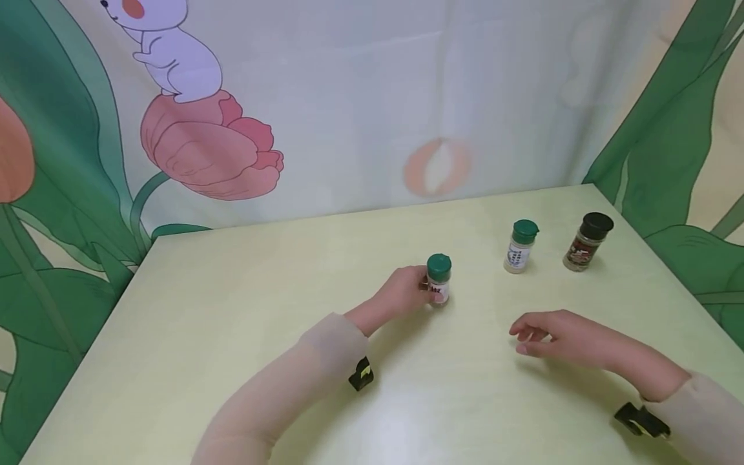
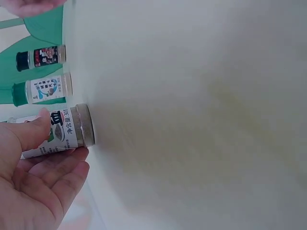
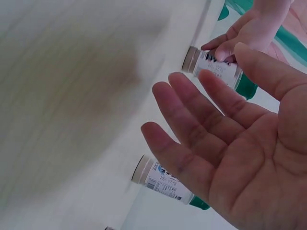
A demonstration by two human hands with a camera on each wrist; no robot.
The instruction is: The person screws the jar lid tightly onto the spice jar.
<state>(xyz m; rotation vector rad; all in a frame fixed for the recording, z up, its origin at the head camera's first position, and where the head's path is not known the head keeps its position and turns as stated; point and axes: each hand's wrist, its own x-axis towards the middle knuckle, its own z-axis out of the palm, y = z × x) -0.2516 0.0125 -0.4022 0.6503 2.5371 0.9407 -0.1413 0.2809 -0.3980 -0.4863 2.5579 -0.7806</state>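
Note:
My left hand (image 1: 403, 292) holds a green-capped spice jar (image 1: 439, 268) from its left side, the jar upright at the middle of the table. In the left wrist view, the thumb lies across its white label and the other fingers (image 2: 67, 175) are behind the glass. Greyish powder shows at the jar's base. My right hand (image 1: 566, 339) is over the table to the right, holding nothing, its fingers loosely bent. Beyond it stands a second green-capped spice jar (image 1: 519, 248) with a white and blue label, seen partly behind the palm in the right wrist view.
A black-capped spice jar (image 1: 587, 242) with a dark label stands at the far right, beside the second green-capped jar. The pale yellow table (image 1: 244, 290) ends at the back against a printed curtain (image 1: 349, 116) with flowers and leaves.

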